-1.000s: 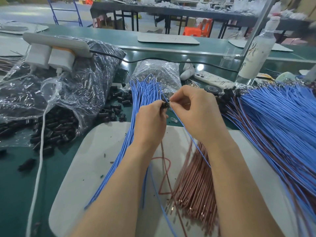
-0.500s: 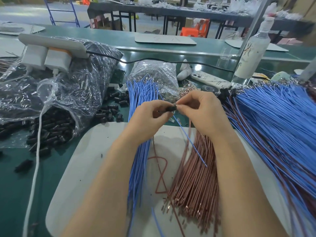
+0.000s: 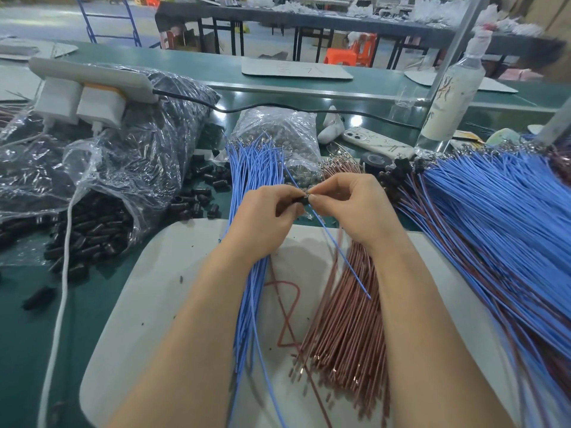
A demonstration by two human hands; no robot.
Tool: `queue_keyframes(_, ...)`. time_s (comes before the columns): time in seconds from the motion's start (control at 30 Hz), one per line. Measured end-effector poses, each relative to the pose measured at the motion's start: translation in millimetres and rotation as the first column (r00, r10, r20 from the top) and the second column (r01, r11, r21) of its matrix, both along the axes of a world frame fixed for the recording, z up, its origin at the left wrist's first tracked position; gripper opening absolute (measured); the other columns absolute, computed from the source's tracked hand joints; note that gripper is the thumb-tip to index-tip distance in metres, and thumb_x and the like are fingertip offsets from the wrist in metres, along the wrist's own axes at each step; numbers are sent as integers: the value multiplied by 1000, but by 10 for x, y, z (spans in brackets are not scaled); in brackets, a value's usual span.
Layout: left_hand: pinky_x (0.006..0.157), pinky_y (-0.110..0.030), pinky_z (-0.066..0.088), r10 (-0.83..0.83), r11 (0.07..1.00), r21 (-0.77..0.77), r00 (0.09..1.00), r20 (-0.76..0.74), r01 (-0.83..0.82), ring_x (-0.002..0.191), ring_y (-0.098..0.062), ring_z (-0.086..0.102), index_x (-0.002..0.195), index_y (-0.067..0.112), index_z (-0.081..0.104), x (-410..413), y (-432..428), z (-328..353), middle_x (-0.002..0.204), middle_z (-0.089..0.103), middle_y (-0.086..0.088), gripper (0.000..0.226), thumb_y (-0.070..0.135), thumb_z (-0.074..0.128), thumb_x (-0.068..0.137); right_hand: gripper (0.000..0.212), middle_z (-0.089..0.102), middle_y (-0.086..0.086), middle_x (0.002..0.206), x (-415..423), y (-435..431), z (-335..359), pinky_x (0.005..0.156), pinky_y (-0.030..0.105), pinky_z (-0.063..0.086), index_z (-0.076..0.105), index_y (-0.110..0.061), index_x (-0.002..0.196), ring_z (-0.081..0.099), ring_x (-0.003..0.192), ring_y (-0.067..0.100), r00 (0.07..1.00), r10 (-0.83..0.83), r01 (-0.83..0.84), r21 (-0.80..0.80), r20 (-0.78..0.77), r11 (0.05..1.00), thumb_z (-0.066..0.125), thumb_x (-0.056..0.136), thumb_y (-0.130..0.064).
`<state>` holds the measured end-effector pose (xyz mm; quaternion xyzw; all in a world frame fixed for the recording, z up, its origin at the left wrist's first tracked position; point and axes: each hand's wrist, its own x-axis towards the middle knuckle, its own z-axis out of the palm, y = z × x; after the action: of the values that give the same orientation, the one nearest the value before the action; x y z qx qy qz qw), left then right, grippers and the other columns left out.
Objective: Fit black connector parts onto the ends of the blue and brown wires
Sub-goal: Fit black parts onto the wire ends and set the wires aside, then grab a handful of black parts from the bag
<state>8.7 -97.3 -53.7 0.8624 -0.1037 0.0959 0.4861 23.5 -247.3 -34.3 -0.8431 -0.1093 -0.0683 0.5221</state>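
My left hand (image 3: pixel 268 216) pinches a small black connector part (image 3: pixel 303 200) above the white board (image 3: pixel 148 304). My right hand (image 3: pixel 355 205) pinches one blue wire (image 3: pixel 343 257) right at the connector; the wire hangs down and to the right. A loose bundle of blue wires (image 3: pixel 251 168) runs under my left hand. Below my right wrist lies a bundle of brown wires (image 3: pixel 346 329). Loose black connectors (image 3: pixel 197 193) are scattered to the left, and more spill from a plastic bag (image 3: pixel 92 230).
A big pile of blue and brown wires fitted with black connectors (image 3: pixel 494 217) fills the right side. A power strip with chargers (image 3: pixel 83 88) lies on the bags at the left, its white cable (image 3: pixel 61 288) trailing down. Behind are a phone (image 3: pixel 377 142) and a bottle (image 3: pixel 452 97).
Both hands stay together at the connector and have shifted only slightly. The held blue wire still hangs down to the right from my fingers.
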Motion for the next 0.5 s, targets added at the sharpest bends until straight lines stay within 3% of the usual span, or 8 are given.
queue_keyframes(0.1,84,-40,52,21,1000,-21,1000,17,-21,87,-21,67,103,13,71,18,19,5,89,73,-4,19,6,61,88,19,70,-3,65,9,34,-28,69,24,58,70,-21,75,66,62,7,999,5,2,151,-47,989,72,81,-3)
queue_keyframes(0.23,85,-33,52,43,999,-25,999,23,-42,86,-17,67,105,12,70,24,2,2,92,73,-4,20,6,61,88,11,69,-1,58,25,94,-67,58,15,53,67,-9,78,66,56,6,979,32,64,455,-202,888,66,87,-3)
queue_keyframes(0.37,83,-32,52,59,998,-1,997,40,-59,84,-15,67,105,13,70,12,-2,3,89,73,-1,21,7,60,88,11,68,-2,57,45,103,-97,57,14,53,64,-5,77,65,54,5,968,63,65,482,-244,874,64,88,-4)
queue_keyframes(0.5,85,-36,53,49,999,-22,999,20,-48,85,-16,68,102,14,71,-6,28,49,86,73,-1,19,7,60,89,10,63,-4,60,47,135,-123,56,13,50,64,-10,78,58,53,2,979,31,55,410,-200,910,65,88,-11)
